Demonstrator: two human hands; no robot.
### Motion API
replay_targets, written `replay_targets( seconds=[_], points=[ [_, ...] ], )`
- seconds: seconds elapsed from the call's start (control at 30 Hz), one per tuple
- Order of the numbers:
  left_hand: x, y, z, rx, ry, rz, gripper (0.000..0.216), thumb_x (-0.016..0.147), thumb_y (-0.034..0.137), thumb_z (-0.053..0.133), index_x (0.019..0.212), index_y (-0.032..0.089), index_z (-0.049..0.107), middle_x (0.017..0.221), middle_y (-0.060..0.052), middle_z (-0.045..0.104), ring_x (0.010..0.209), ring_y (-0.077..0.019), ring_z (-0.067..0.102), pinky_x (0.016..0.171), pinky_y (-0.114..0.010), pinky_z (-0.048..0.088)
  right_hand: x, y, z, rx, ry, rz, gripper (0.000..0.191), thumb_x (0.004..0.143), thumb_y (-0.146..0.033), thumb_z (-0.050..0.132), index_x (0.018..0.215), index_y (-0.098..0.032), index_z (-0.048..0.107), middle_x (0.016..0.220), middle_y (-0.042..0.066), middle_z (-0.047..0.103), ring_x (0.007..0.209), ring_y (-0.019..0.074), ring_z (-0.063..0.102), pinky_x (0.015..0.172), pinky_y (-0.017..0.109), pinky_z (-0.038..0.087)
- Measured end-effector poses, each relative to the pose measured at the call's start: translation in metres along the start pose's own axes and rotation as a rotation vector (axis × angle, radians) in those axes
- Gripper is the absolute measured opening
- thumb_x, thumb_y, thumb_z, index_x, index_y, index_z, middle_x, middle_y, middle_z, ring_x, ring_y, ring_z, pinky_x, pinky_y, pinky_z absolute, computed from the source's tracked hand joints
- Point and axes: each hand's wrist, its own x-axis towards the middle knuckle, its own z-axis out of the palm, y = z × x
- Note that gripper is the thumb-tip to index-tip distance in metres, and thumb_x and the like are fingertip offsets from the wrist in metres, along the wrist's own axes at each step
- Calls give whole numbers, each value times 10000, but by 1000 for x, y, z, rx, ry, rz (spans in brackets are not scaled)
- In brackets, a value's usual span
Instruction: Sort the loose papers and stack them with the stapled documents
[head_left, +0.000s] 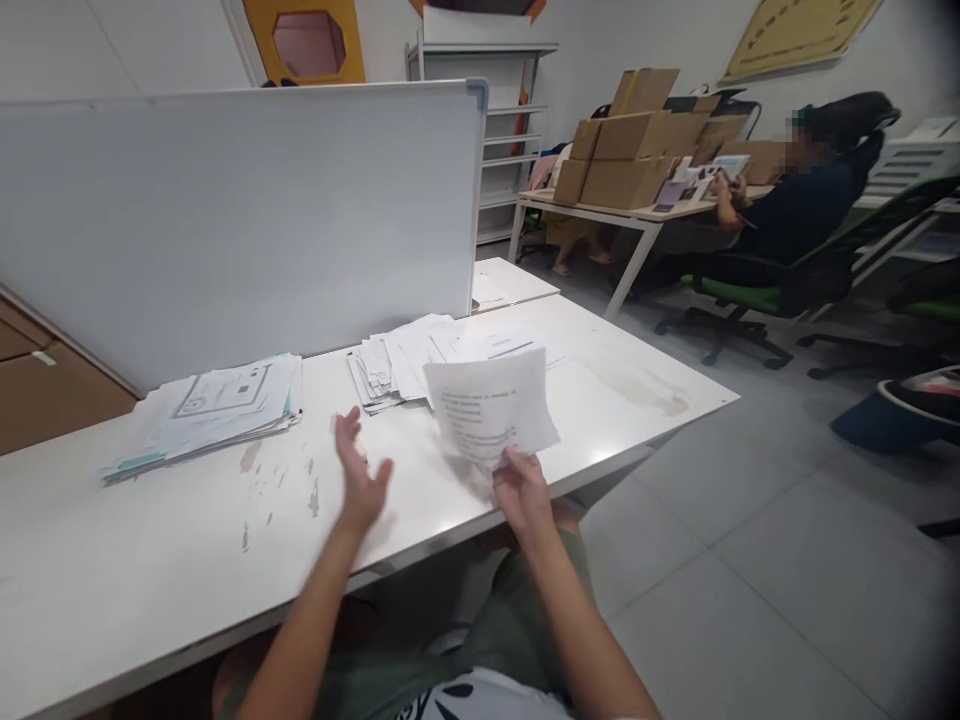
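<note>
A printed sheet of paper [491, 405] is pinched at its lower edge by my right hand [523, 490], held up over the front of the white table [420, 490]. Its text is too blurred to read. To the left, my left hand [363, 480] is raised above the tabletop with thumb and fingers apart and nothing in it. Behind the hands lies a loose, uneven pile of papers [401, 365]. A broader stack of papers [225, 400] rests farther left, its top sheet showing a dark-framed print.
A whiteboard [247, 230] stands along the table's back edge. Cardboard boxes [626, 160] are piled on another desk, where a person [802, 200] sits in a green office chair [739, 295]. Metal shelves [510, 140] stand at the back. A dark blue item [885, 415] is at the right.
</note>
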Motion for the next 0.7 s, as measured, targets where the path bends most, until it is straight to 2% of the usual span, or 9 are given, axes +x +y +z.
replay_targets(
  seconds=[0.03, 0.07, 0.1, 0.17, 0.23, 0.33, 0.47, 0.6, 0.7],
  points=[
    [-15, 11, 15, -91, -26, -73, 958, 781, 671, 540, 1516, 254, 90, 1547, -152, 273, 1425, -277, 294, 1118, -419, 327, -11, 3, 3, 58, -8, 52, 252, 670, -284, 740, 908, -248, 665, 915, 12, 709, 975, 199, 654, 933, 384, 517],
    [-28, 20, 29, -182, -62, -177, 940, 805, 648, 537, 1520, 288, 46, 1573, -132, 227, 1439, -259, 269, 1112, -397, 343, -17, 4, 5, 94, -17, 101, 202, 665, -277, 745, 848, -246, 666, 899, 11, 712, 985, 204, 655, 949, 392, 515],
    [-38, 27, 41, -272, -82, -269, 919, 818, 628, 541, 1516, 301, 41, 1558, -129, 268, 1421, -249, 311, 1095, -385, 370, -21, 5, 7, 113, -26, 145, 162, 659, -272, 751, 790, -242, 660, 880, 12, 715, 990, 210, 656, 956, 399, 516],
    [-48, 35, 52, -418, -93, -407, 799, 841, 587, 547, 1485, 290, 179, 1437, -132, 459, 1315, -245, 465, 1047, -380, 429, -21, 5, 8, 113, -31, 197, 134, 653, -267, 756, 722, -234, 645, 856, 18, 718, 1001, 221, 657, 956, 407, 521],
    [-47, 34, 48, -464, -59, -461, 617, 835, 551, 582, 1347, 251, 413, 1226, -108, 619, 1153, -247, 587, 993, -387, 477, -19, 4, 5, 87, -17, 198, 146, 653, -271, 756, 751, -231, 655, 868, 25, 721, 1017, 228, 654, 954, 410, 524],
    [-39, 24, 27, -382, -8, -449, 384, 817, 495, 636, 1080, 220, 581, 1055, -66, 664, 1023, -231, 624, 949, -385, 499, -18, -1, -6, 4, 21, 122, 301, 648, -290, 765, 926, -237, 665, 968, 28, 718, 1042, 235, 646, 964, 414, 515],
    [-39, 10, 4, -233, -33, -398, 308, 830, 467, 628, 1019, 226, 593, 1022, -46, 630, 982, -209, 600, 920, -375, 493, -10, -17, -25, -265, -70, -4, 459, 672, -349, 774, 1089, -246, 613, 1089, 44, 689, 1038, 245, 632, 930, 407, 511],
    [-43, 5, 1, -116, -59, -257, 246, 834, 441, 625, 905, 208, 590, 974, -51, 593, 969, -205, 565, 900, -351, 460, 7, -30, -31, -527, -168, -34, 463, 681, -412, 764, 1070, -210, 617, 1032, 74, 689, 993, 256, 616, 885, 388, 497],
    [-45, 6, 3, -166, -19, -284, 253, 831, 428, 623, 951, 208, 591, 992, -58, 593, 997, -212, 562, 904, -342, 442, 18, -34, -25, -558, -202, -58, 510, 707, -416, 729, 1161, -226, 592, 980, 52, 673, 951, 235, 604, 861, 369, 488]
  ],
)
